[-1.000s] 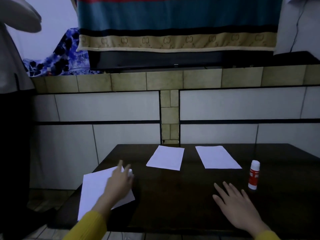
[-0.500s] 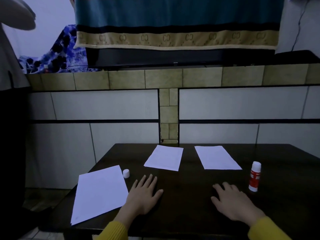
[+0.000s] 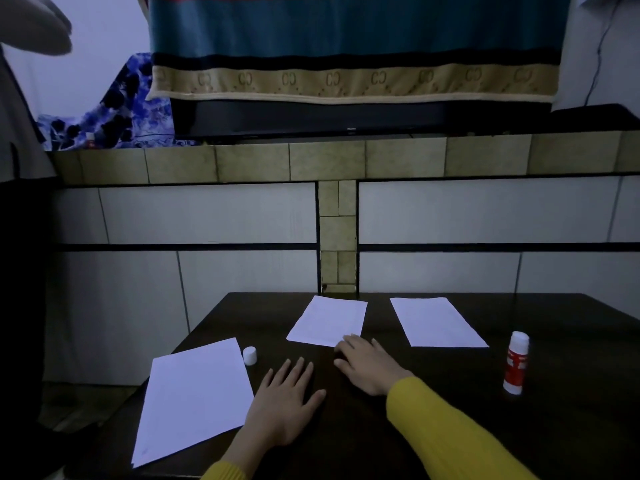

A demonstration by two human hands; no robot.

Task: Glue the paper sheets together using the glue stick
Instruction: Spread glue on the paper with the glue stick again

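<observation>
Three white paper sheets lie on the dark table (image 3: 571, 427): a large one at the near left (image 3: 194, 396), a middle one at the back (image 3: 327, 320), and a right one at the back (image 3: 436, 320). A red-and-white glue stick (image 3: 516, 363) stands upright at the right, its white cap (image 3: 250, 355) sitting beside the left sheet. My left hand (image 3: 285, 403) rests flat on the table next to the left sheet. My right hand (image 3: 369, 365) reaches across, its fingertips touching the near corner of the middle sheet.
A tiled wall ledge (image 3: 329, 161) rises behind the table, with a striped cloth (image 3: 346, 46) hanging above it. A person in light clothing (image 3: 20, 98) stands at the far left. The table's left edge drops off beside the large sheet.
My left hand let go of the left sheet and settled flat on the table. My right hand moved left from beside the glue stick to the middle sheet's near corner.
</observation>
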